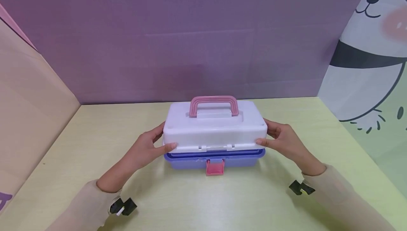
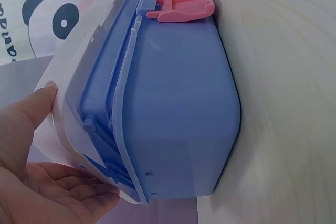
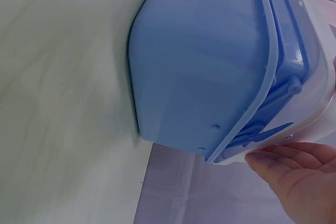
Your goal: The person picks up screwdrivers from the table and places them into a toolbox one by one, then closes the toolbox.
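A storage box with a white lid (image 1: 187, 137) and a blue-violet base (image 1: 187, 163) stands on the table, its pink handle (image 1: 214, 99) on top. The lid is slightly raised at the front, and part of a blue inner tray (image 2: 105, 72) shows in the gap. The pink latch (image 1: 215, 168) hangs loose at the front of the base. My left hand (image 1: 144, 149) holds the lid's left end, thumb on the front corner and fingers along the side. At the opposite end my right hand (image 1: 284, 141) grips the lid in the same way.
The pale wooden table (image 1: 190, 202) reaches back to a purple wall panel (image 1: 197, 47). A beige panel (image 1: 28, 93) borders the left side. On the right is a panel with a panda drawing (image 1: 365, 86).
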